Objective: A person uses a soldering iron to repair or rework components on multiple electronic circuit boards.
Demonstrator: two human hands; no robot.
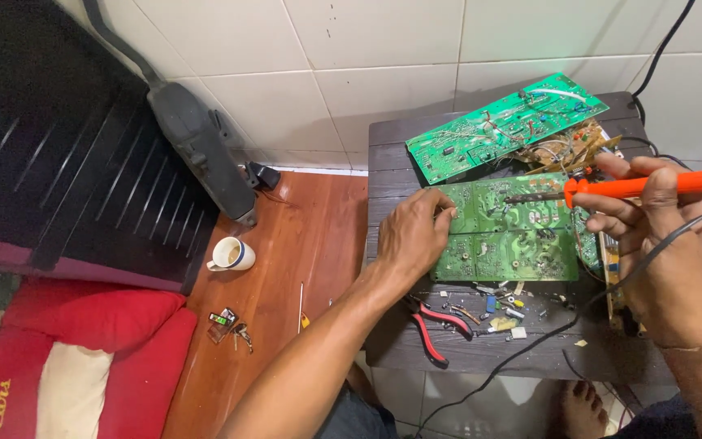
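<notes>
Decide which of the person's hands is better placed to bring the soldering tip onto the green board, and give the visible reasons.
Probably the right hand: it grips the orange soldering iron, whose tip hovers over the green circuit board. The left hand rests on the board's left edge.

I see a white ceramic mug on the reddish wooden floor, small keys and a lighter-like item nearby, a red-and-cream cushion at left, red-handled pliers on the dark wooden table, and a second green circuit board leaning behind.
</notes>
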